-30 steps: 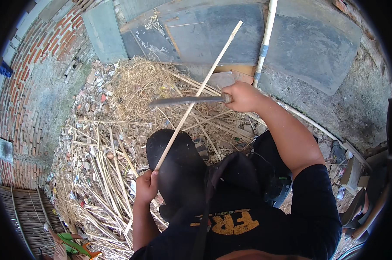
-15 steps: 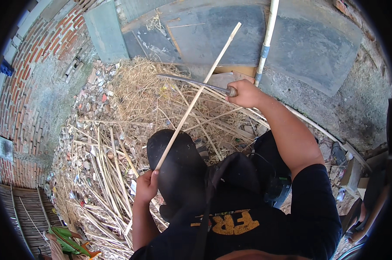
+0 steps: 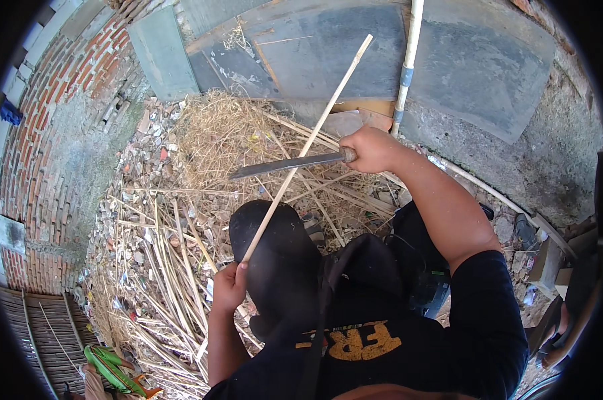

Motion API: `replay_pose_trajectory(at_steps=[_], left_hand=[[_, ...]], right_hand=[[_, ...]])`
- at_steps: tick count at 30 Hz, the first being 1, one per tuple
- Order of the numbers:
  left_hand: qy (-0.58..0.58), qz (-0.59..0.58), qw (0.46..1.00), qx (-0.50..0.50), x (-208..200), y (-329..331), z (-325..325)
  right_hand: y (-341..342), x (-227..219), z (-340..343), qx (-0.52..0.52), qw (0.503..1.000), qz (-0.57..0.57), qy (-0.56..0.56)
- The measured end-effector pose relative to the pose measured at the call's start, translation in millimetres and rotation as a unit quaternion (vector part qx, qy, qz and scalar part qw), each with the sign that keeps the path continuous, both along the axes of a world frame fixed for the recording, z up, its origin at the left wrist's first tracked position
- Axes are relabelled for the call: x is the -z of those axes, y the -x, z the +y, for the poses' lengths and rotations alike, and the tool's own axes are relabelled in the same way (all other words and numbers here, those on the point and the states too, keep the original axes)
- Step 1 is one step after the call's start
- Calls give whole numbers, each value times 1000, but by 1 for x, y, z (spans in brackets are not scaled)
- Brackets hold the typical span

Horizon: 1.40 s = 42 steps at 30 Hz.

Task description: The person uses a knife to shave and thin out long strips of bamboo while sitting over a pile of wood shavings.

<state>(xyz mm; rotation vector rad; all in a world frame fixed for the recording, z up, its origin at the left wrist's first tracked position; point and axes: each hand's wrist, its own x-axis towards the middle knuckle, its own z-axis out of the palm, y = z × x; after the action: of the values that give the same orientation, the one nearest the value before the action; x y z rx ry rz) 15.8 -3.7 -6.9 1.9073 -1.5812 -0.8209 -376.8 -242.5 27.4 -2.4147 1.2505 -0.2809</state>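
Observation:
My left hand is closed round the lower end of a long pale bamboo strip. The strip slants up and to the right, passing over my dark-trousered left knee. In my right hand is the handle of a machete, its long dark blade pointing left. That blade lies across the strip at about mid-length; whether it bites into the wood I cannot tell. Below them a heap of fine straw-like shavings covers the ground.
Many split bamboo strips lie on the rubble to the left. Grey sheets lean along the far wall beside a white pipe. A brick wall stands left. Another person's green garment shows at lower left.
My right hand has drawn the machete down along the strip toward me, and its blade has turned to show more of its flat side. My left hand holds nearly the same place.

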Motion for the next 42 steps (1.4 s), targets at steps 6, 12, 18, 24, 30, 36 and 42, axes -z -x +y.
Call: replay_pose_trajectory(at_steps=[6, 12, 18, 24, 30, 36, 42], left_hand=[[-6, -2, 1000, 8, 0, -1, 0], [2, -9, 1000, 10, 4, -1, 0], [15, 2, 1000, -6, 9, -2, 0], [2, -31, 999, 15, 3, 0, 1], [11, -11, 1000, 0, 4, 2, 1], [23, 6, 1000, -10, 9, 0, 1], [21, -5, 1000, 1, 10, -2, 1]], right_hand=[[1, 5, -1, 1, 1000, -6, -2], [5, 11, -4, -18, 998, -43, 33], [7, 8, -3, 3, 999, -42, 22], [7, 11, -3, -5, 997, -68, 23], [6, 11, -3, -4, 998, -60, 23], [6, 10, -2, 0, 998, -64, 18], [6, 11, -3, -10, 997, -67, 27]])
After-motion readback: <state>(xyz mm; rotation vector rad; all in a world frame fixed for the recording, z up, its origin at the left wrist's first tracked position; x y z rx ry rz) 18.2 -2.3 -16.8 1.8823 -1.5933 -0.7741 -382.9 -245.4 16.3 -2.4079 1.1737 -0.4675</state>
